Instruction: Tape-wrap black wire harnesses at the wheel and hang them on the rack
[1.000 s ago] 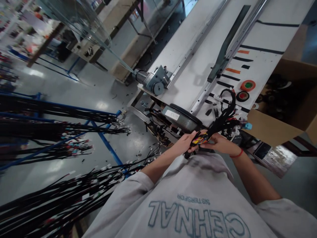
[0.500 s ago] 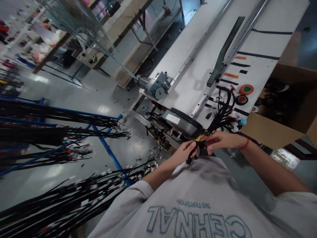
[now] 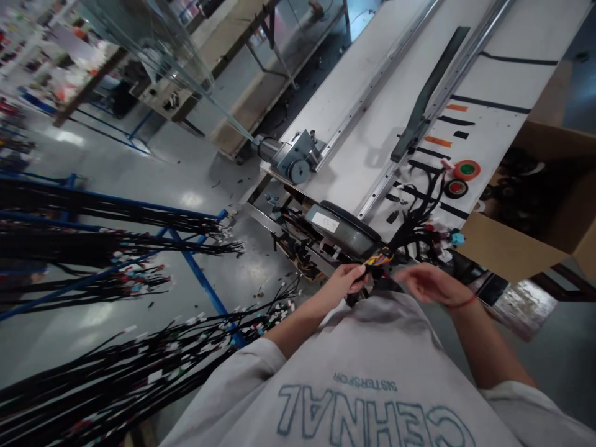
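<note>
My left hand [image 3: 345, 279] is closed in a pinch on the coloured wire end [image 3: 379, 256] of a black wire harness [image 3: 414, 220], just in front of my grey shirt. The harness runs up and right onto the white assembly board [image 3: 372, 118], with small connectors near its far branches. My right hand [image 3: 426, 282], with a red band at the wrist, is just right of the wire end and apart from it. It is smeared by motion, so its fingers are unclear.
Orange and black tape rolls [image 3: 467, 169] lie on the board, and an open cardboard box [image 3: 507, 245] stands to the right. A black round drum [image 3: 344, 226] and a metal motor bracket [image 3: 293, 161] sit at the board's near end. Blue racks [image 3: 200, 273] hold several hanging harnesses [image 3: 116, 372] on the left.
My right hand has let go of the wire end and drawn back to the right. My left hand keeps its pinch on the harness in nearly the same place.
</note>
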A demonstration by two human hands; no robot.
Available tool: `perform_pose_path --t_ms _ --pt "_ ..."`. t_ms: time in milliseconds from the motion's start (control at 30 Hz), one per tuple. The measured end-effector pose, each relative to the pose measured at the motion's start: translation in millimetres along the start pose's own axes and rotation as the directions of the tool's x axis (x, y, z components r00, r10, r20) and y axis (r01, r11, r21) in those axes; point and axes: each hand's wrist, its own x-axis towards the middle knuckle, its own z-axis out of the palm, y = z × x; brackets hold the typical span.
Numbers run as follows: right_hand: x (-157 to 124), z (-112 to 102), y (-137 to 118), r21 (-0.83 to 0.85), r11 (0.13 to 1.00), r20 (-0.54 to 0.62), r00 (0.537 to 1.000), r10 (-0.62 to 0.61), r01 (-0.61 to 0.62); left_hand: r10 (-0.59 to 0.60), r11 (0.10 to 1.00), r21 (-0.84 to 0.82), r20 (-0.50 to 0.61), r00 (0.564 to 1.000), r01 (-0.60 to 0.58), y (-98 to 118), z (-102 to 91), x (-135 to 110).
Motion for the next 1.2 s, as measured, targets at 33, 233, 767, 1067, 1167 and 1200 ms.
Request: perform_pose_path --t_ms 33,233,767,1067,1167,1200 --pt "8 7 1 0.040 0.999 -0.103 0.995 -0.008 0.013 -0.024 0.999 0.044 0.091 0.996 0.020 1 -1.9 0" --pt "54 55 3 0.003 0.989 -0.447 0.885 -0.130 0.147 -0.150 0.989 0.100 0.593 0.791 0.112 9 -2.7 6" --pt "43 48 -19 -0.258 0.944 -0.582 0.746 -0.323 0.207 0.333 0.463 0.762 0.323 0.886 -0.452 38 -1.3 -6" --pt "48 92 -47 0.240 0.886 -0.419 0.866 -0.273 0.396 0.074 0.361 0.773 0.533 0.843 -0.521 75 3.3 -14" --pt "49 106 -47 0.212 0.893 -0.353 0.883 -0.309 0.397 -0.056 0.205 0.844 0.515 0.855 -0.495 82 8.8 -16" --pt "48 109 -47 0.221 0.896 -0.315 0.898 -0.308 0.385 -0.079 0.173 0.860 0.498 0.864 -0.480 83 10.8 -17"
